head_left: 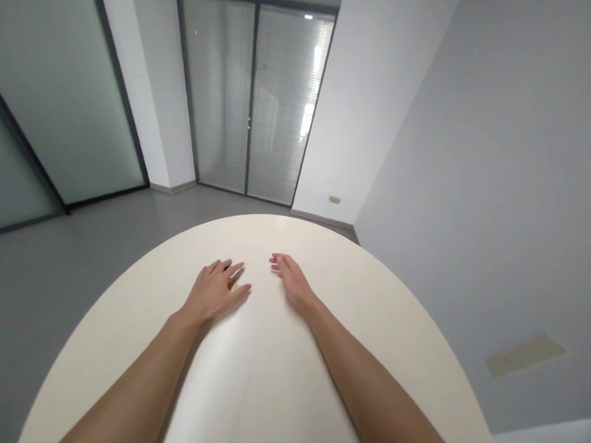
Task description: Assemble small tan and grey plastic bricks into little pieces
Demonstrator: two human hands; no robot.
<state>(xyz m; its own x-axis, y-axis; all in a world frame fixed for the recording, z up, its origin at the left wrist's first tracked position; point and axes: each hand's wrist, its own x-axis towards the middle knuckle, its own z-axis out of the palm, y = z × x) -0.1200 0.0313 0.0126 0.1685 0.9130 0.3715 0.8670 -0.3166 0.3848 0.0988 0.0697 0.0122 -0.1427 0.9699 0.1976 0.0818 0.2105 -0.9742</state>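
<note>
My left hand (217, 288) is palm down over the table, its fingers spread and the thumb apart. Under it, a small thing with yellowish and dark parts (232, 285) shows between thumb and forefinger; most of it is hidden, so its kind is unclear. Whether the palm touches it I cannot tell. To the right, my right hand (293, 279) rests on its edge on the tabletop, fingers stretched out and slightly curved toward the left hand. Nothing shows in it, and a gap of bare table lies between the two hands.
Both forearms lie across a round white table (264, 377). Behind its far edge is grey floor (129, 224), then a dark-framed glass door (252, 102) with blinds. Frosted glass panels (61, 87) stand at left. A grey wall (497, 191) runs close along the right side.
</note>
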